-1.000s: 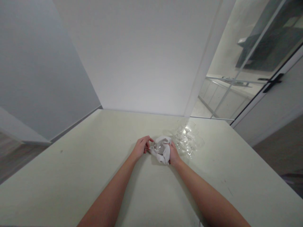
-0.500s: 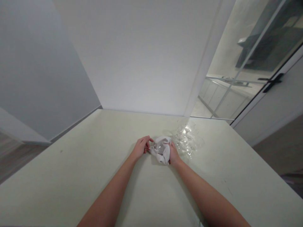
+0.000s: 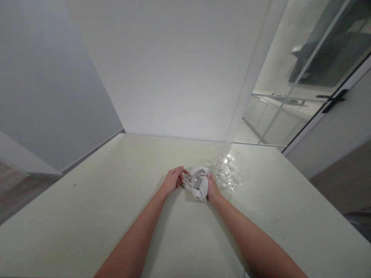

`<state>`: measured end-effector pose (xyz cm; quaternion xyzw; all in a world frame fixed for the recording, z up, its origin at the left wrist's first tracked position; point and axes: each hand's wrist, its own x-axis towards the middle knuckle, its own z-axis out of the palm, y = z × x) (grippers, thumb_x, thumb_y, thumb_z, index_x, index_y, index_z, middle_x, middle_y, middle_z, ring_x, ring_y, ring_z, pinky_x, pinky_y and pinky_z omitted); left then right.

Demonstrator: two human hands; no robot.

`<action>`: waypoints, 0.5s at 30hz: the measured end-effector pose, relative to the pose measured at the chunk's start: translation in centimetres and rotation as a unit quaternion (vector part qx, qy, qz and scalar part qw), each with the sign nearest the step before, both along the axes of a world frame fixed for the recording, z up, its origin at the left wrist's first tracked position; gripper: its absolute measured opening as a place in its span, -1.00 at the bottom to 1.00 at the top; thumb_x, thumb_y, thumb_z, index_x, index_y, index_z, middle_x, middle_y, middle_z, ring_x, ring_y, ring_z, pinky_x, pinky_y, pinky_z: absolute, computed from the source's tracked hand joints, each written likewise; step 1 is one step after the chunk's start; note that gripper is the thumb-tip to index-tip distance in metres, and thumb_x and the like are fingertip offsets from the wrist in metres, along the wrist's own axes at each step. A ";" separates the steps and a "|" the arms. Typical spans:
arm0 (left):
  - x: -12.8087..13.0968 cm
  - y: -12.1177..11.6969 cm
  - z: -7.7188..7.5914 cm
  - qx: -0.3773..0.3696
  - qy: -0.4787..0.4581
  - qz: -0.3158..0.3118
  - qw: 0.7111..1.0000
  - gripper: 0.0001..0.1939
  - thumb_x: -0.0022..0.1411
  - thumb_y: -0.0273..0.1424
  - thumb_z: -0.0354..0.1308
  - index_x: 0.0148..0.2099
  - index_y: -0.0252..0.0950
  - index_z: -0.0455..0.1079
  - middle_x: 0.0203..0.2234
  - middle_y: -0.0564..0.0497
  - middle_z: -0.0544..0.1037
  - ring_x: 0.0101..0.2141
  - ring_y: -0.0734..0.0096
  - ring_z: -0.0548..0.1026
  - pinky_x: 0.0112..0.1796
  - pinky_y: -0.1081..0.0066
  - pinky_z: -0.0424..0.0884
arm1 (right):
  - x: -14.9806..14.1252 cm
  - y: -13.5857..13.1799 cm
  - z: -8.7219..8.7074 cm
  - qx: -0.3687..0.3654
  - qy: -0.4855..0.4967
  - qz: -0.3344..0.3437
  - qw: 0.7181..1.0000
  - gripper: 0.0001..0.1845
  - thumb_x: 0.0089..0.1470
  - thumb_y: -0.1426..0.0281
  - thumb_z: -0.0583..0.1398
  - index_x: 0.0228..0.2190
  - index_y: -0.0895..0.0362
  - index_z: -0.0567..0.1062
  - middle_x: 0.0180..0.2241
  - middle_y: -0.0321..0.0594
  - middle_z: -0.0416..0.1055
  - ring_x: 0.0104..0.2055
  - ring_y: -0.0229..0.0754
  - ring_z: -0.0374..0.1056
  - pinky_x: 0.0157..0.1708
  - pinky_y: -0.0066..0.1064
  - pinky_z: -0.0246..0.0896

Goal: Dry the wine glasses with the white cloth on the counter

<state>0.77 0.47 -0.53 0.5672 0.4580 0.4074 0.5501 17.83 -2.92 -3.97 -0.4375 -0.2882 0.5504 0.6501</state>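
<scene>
Between my hands a clear stemmed glass [image 3: 196, 181] lies on its side, its bowl toward the right. My left hand [image 3: 174, 179] is closed on the foot end of the stem. A white cloth [image 3: 199, 195] wraps around the bowl, and my right hand [image 3: 213, 187] grips the cloth against it from the right. The fingers of the right hand are partly hidden behind the cloth. Just beyond that hand stand several clear stemmed glasses [image 3: 228, 170] in a tight cluster, hard to tell apart.
The pale table [image 3: 87, 200] runs back to a white panel [image 3: 174, 77]. On the right is a glass-paned door with a black handle [image 3: 333, 101]. A grey wall [image 3: 58, 77] stands at the left.
</scene>
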 end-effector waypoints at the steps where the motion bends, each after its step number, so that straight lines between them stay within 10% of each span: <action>1: 0.0 0.0 0.0 -0.001 0.001 0.001 1.000 -0.51 0.20 -0.01 0.02 -0.30 -0.37 0.47 -0.70 0.13 0.33 -0.75 0.60 0.19 -0.69 0.54 0.06 | 0.0 0.0 0.1 -0.001 0.000 -0.002 1.000 -0.75 -0.21 0.28 0.30 -0.38 0.08 0.55 -0.44 -0.34 0.51 -0.35 -0.13 0.40 -0.26 -0.33 0.29; 15: 0.0 0.1 0.0 -0.004 0.011 -0.001 1.000 -0.52 0.19 -0.02 0.02 -0.31 -0.36 0.47 -0.69 0.12 0.33 -0.74 0.59 0.20 -0.68 0.52 0.08 | -0.2 -0.3 0.6 -0.007 0.005 -0.003 1.000 -0.71 -0.24 0.25 0.31 -0.37 0.08 0.54 -0.47 -0.35 0.51 -0.40 -0.14 0.39 -0.30 -0.34 0.26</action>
